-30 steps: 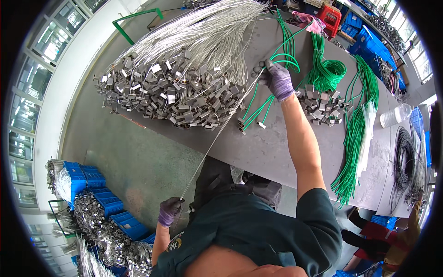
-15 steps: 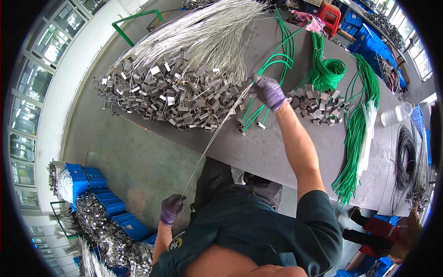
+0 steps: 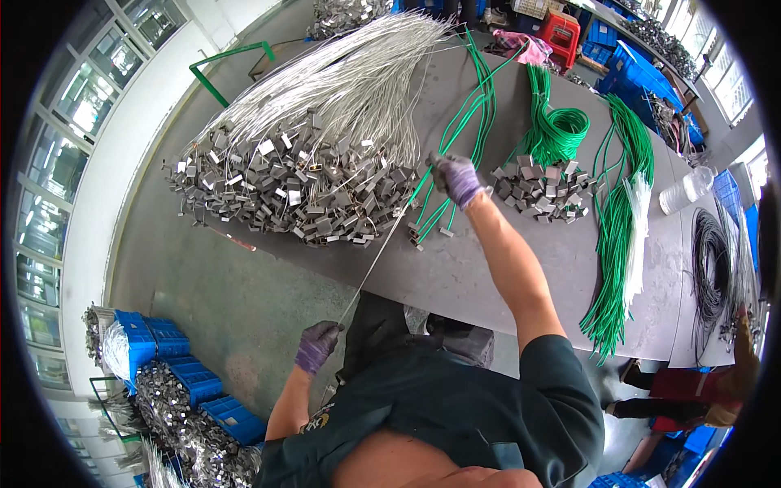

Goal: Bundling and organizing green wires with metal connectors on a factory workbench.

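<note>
My left hand [image 3: 317, 346], in a purple glove with dark fingers, is closed on a thin silver wire [image 3: 373, 269] beside my body, off the table's edge. The taut wire slants up toward my right hand [image 3: 457, 177], gloved alike and closed over the table around a green cable strand [image 3: 421, 187]. Green strand and silver wire run in one line just below that hand; how they join is too small to tell. Other green strands [image 3: 488, 102] lie beyond it, some with small metal blocks at their near ends. Left of it is a heap of grey metal blocks [image 3: 325, 191] with silver wires [image 3: 342, 81] fanning out behind.
On the grey table [image 3: 504, 281] lie a coiled green bundle [image 3: 565, 130], a smaller block pile [image 3: 543, 191], a long green bundle [image 3: 610, 276], a clear bottle [image 3: 686, 192] and a black coil [image 3: 710, 260]. Blue crates [image 3: 232, 416] stand lower left. Another person [image 3: 691, 386] is at right.
My right hand has come slightly nearer and to the left along the strand. My left hand has shifted a little up and right. More green now shows below my right hand.
</note>
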Demonstrator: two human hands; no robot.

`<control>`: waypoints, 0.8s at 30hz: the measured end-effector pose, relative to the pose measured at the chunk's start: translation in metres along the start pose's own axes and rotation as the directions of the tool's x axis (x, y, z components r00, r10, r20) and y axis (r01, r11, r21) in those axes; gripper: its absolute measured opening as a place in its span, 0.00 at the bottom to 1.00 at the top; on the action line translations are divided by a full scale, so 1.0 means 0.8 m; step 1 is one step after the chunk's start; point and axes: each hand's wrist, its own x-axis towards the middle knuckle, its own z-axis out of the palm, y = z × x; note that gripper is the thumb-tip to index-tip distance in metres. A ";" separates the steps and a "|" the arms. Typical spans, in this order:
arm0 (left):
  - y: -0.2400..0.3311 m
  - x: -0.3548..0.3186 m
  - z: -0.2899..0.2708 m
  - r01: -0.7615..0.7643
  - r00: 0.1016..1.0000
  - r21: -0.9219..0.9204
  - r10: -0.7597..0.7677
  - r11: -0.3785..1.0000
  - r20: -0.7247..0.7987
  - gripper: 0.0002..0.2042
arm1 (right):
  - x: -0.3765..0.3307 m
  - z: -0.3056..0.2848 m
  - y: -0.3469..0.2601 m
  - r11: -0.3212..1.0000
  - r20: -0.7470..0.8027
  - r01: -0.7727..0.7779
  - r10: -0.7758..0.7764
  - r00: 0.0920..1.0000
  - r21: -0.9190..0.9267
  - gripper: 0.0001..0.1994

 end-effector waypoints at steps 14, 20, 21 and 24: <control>-0.051 -0.004 -0.005 -0.024 1.000 0.022 0.025 0.999 -0.018 0.07 | -0.067 0.017 0.097 0.971 -0.060 -0.233 0.230 0.971 -0.048 0.13; -0.037 0.022 0.005 0.048 0.998 0.072 -0.045 0.996 -0.047 0.07 | -0.079 0.020 0.130 0.950 0.185 -0.054 0.116 0.976 -0.307 0.11; -0.039 0.022 0.003 0.046 0.998 0.069 -0.043 0.997 -0.054 0.07 | -0.064 0.010 0.112 0.985 0.155 -0.075 0.099 0.983 -0.157 0.11; -0.034 0.030 0.003 -0.013 1.000 -0.006 0.013 1.000 -0.026 0.07 | -0.040 -0.006 0.069 0.997 0.045 -0.075 0.077 0.996 -0.035 0.12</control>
